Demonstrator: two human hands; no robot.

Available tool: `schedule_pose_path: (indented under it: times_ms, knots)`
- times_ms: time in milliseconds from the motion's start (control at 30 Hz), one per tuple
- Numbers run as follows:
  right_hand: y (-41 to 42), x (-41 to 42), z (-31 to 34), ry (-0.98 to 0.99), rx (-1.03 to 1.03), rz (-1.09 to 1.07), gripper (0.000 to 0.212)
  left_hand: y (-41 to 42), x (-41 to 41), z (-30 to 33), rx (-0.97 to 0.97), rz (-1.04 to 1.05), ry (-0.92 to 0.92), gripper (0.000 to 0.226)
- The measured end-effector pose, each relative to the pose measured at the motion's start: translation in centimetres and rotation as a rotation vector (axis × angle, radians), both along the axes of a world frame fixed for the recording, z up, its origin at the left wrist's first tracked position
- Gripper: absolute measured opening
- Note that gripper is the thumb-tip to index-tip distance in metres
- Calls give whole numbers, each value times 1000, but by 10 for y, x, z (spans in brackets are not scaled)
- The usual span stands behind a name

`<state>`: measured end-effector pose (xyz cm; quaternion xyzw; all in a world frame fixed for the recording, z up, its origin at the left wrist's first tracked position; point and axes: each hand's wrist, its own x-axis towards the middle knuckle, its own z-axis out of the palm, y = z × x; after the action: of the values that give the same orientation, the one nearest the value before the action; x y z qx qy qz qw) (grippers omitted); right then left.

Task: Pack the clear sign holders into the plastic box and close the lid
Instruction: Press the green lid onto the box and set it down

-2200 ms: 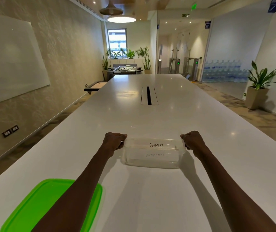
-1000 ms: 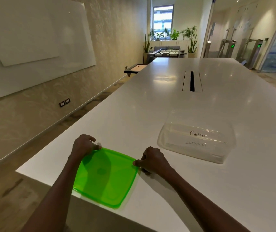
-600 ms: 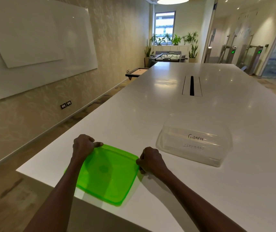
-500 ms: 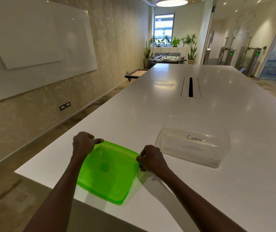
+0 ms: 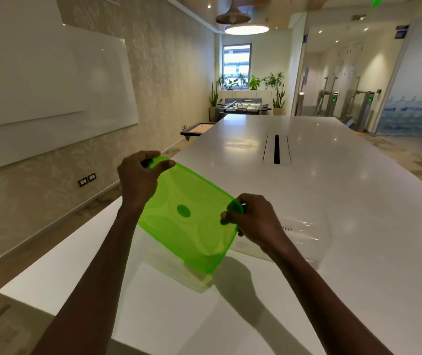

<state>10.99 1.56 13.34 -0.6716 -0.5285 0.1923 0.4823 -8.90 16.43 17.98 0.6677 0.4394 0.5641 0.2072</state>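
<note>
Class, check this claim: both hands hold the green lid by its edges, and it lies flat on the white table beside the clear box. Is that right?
Not quite. The head view shows the green lid lifted off the white table and tilted, held by the left hand and right hand, beside the clear box.

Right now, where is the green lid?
The green lid is held tilted above the white table, between left hand and right hand, left of the clear box.
</note>
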Motion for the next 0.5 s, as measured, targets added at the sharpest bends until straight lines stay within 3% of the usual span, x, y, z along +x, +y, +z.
schedule_pose_path:
  times_ms: [233,367,500]
  knots:
    - [-31,39,42,-115,232,-152,16,-22,44,51,38,-182,-304,17]
    - [-48,62,54,-337,374,-362,14,-22,65,52,-156,-328,-542,22]
    - [-56,85,52,-496,463,-528,11,-32,85,43,-493,-548,-664,25]
